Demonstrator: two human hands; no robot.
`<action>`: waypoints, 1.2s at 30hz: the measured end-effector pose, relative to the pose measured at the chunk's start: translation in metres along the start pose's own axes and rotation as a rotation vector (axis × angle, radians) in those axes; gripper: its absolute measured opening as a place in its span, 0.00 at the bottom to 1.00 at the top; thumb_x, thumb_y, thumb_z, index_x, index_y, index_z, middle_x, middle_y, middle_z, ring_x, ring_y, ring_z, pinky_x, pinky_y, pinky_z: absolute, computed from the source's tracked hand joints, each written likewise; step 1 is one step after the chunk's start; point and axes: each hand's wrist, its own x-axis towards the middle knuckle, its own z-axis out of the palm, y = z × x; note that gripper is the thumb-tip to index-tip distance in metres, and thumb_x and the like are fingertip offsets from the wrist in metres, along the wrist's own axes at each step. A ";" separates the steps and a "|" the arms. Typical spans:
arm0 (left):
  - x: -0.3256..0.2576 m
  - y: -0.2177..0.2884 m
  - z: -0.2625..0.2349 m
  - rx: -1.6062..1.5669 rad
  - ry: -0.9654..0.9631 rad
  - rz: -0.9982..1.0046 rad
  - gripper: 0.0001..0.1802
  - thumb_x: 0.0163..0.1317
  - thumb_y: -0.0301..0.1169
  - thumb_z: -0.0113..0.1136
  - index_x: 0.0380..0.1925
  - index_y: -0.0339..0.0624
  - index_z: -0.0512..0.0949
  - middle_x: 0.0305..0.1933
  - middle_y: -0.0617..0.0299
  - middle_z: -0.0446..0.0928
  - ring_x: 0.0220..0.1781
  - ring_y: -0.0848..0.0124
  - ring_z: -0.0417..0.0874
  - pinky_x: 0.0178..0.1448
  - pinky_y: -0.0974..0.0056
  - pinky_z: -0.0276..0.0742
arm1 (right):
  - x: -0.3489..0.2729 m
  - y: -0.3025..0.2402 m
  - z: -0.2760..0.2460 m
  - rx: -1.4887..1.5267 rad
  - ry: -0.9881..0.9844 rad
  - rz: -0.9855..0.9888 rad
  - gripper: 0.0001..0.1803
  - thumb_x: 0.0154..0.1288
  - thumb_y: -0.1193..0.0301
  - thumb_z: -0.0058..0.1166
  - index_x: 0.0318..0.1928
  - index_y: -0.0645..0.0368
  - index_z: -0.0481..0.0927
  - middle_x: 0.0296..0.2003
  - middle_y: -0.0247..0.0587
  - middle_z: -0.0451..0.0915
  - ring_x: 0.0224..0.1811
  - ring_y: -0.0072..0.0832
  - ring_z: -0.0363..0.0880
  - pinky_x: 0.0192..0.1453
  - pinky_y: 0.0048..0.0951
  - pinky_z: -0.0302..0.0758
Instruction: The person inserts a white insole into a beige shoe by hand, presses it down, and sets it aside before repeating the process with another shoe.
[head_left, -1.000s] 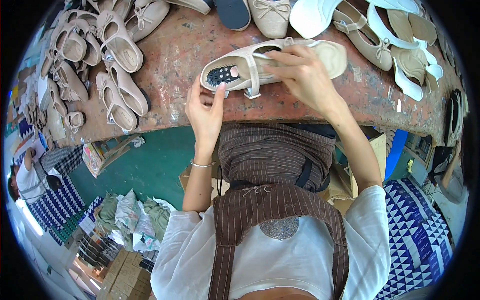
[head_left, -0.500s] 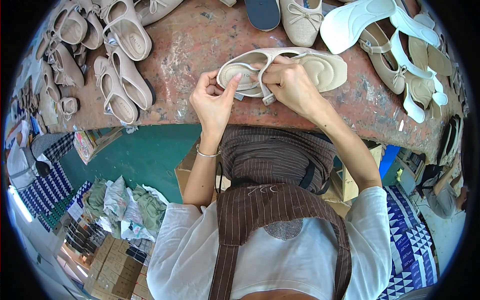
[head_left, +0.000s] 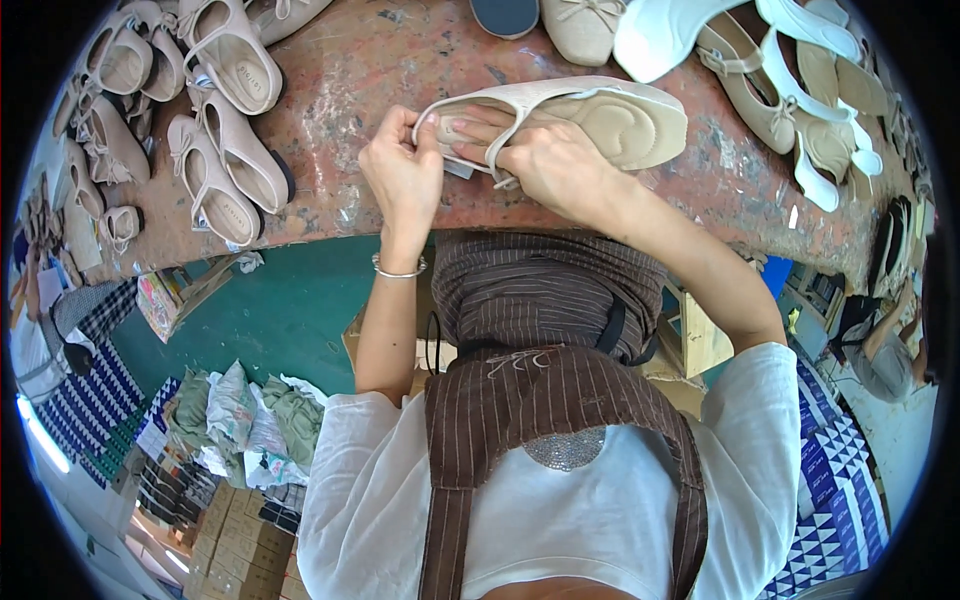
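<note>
Worn reddish workbench [head_left: 380, 70] strewn with beige shoes [head_left: 225, 165].

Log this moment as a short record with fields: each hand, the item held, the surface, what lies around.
left hand: pinches the toe end of the beige shoe
right hand: grips the shoe's strap at mid-length
shoe: insole up, resting on the workbench edge
left side: beige strappy shoes in rows
right side: white sandals
</note>
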 end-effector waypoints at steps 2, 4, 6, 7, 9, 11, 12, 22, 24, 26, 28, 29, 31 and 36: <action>0.000 0.003 -0.002 -0.001 -0.015 0.003 0.07 0.61 0.25 0.62 0.26 0.34 0.77 0.14 0.55 0.73 0.15 0.72 0.71 0.22 0.62 0.64 | -0.020 0.012 0.021 -0.127 0.468 -0.078 0.13 0.56 0.74 0.51 0.39 0.58 0.87 0.45 0.45 0.86 0.53 0.30 0.83 0.74 0.36 0.63; 0.000 0.003 -0.001 0.029 -0.018 0.031 0.07 0.61 0.26 0.62 0.26 0.34 0.77 0.15 0.54 0.74 0.15 0.70 0.72 0.22 0.62 0.65 | -0.035 0.011 0.019 -0.148 0.503 0.045 0.12 0.53 0.73 0.53 0.34 0.62 0.87 0.47 0.44 0.86 0.53 0.28 0.83 0.79 0.42 0.53; 0.000 0.003 -0.003 0.047 -0.033 0.063 0.09 0.62 0.28 0.62 0.26 0.34 0.76 0.17 0.52 0.76 0.16 0.65 0.75 0.23 0.59 0.66 | -0.032 0.000 0.017 -0.268 0.399 0.108 0.11 0.52 0.74 0.53 0.31 0.62 0.87 0.47 0.44 0.86 0.54 0.28 0.83 0.79 0.42 0.55; -0.004 0.001 -0.005 0.066 -0.082 0.057 0.10 0.62 0.28 0.62 0.26 0.34 0.76 0.17 0.52 0.76 0.16 0.65 0.75 0.23 0.59 0.67 | -0.033 0.004 0.023 -0.188 0.514 0.070 0.09 0.49 0.76 0.54 0.29 0.60 0.87 0.46 0.45 0.86 0.52 0.30 0.84 0.79 0.43 0.54; -0.025 0.001 -0.007 0.137 -0.208 0.012 0.11 0.63 0.29 0.62 0.25 0.35 0.75 0.17 0.51 0.76 0.16 0.66 0.76 0.24 0.58 0.67 | -0.049 0.015 0.033 0.084 0.606 0.156 0.08 0.48 0.78 0.55 0.28 0.58 0.87 0.44 0.46 0.86 0.51 0.31 0.84 0.78 0.45 0.54; -0.069 0.005 -0.005 0.048 -0.410 -0.040 0.11 0.60 0.30 0.64 0.24 0.37 0.75 0.16 0.50 0.76 0.18 0.60 0.80 0.26 0.58 0.72 | -0.073 0.019 0.027 0.079 0.838 0.386 0.11 0.52 0.78 0.58 0.38 0.58 0.87 0.43 0.45 0.86 0.51 0.34 0.84 0.77 0.48 0.55; -0.089 0.024 0.000 0.175 -0.429 0.146 0.12 0.59 0.32 0.65 0.24 0.38 0.74 0.16 0.50 0.77 0.20 0.54 0.82 0.27 0.55 0.75 | -0.082 0.024 0.026 -0.019 1.033 0.487 0.12 0.55 0.77 0.59 0.41 0.58 0.87 0.42 0.44 0.86 0.50 0.36 0.84 0.76 0.48 0.56; -0.134 0.047 0.068 0.554 -0.652 0.954 0.36 0.61 0.43 0.59 0.67 0.39 0.66 0.68 0.48 0.68 0.75 0.52 0.61 0.78 0.34 0.36 | -0.129 -0.025 0.006 0.397 0.792 0.486 0.14 0.46 0.84 0.57 0.38 0.61 0.76 0.54 0.59 0.77 0.53 0.53 0.80 0.52 0.42 0.80; -0.129 0.047 0.071 0.374 -0.641 0.962 0.35 0.63 0.43 0.54 0.69 0.40 0.64 0.72 0.48 0.64 0.77 0.56 0.59 0.78 0.32 0.30 | -0.137 -0.045 0.035 0.300 0.622 0.571 0.20 0.51 0.82 0.55 0.48 0.68 0.72 0.58 0.71 0.72 0.64 0.59 0.72 0.75 0.61 0.54; -0.134 0.048 0.071 0.544 -0.594 0.936 0.35 0.64 0.43 0.53 0.70 0.41 0.63 0.74 0.50 0.62 0.78 0.57 0.59 0.77 0.30 0.27 | -0.129 -0.049 0.056 0.234 0.681 0.609 0.23 0.57 0.79 0.52 0.54 0.73 0.70 0.59 0.70 0.72 0.67 0.58 0.69 0.77 0.63 0.43; -0.137 0.057 0.066 0.570 -0.678 0.816 0.33 0.63 0.38 0.54 0.68 0.38 0.66 0.72 0.48 0.64 0.77 0.53 0.58 0.77 0.30 0.33 | -0.112 -0.034 0.061 0.136 0.782 0.622 0.28 0.57 0.81 0.49 0.61 0.73 0.67 0.57 0.64 0.76 0.66 0.54 0.71 0.76 0.63 0.43; -0.140 0.053 0.065 0.573 -0.678 0.823 0.33 0.63 0.38 0.54 0.68 0.38 0.66 0.72 0.48 0.64 0.77 0.53 0.58 0.77 0.30 0.33 | -0.100 -0.020 0.066 0.063 0.819 0.623 0.32 0.54 0.84 0.51 0.63 0.72 0.67 0.55 0.60 0.78 0.66 0.53 0.71 0.76 0.65 0.42; -0.144 0.041 0.066 0.598 -0.668 0.856 0.31 0.61 0.33 0.55 0.64 0.33 0.69 0.69 0.43 0.65 0.75 0.48 0.58 0.76 0.31 0.42 | -0.080 0.003 0.054 0.020 0.813 0.634 0.28 0.53 0.84 0.51 0.59 0.71 0.70 0.50 0.58 0.79 0.57 0.52 0.77 0.76 0.61 0.47; -0.155 0.041 0.077 0.587 -0.551 0.841 0.31 0.60 0.31 0.55 0.64 0.31 0.69 0.68 0.38 0.64 0.74 0.43 0.58 0.74 0.33 0.54 | -0.085 0.010 0.049 -0.052 0.892 0.530 0.23 0.58 0.78 0.51 0.56 0.69 0.74 0.46 0.55 0.81 0.53 0.48 0.81 0.76 0.54 0.54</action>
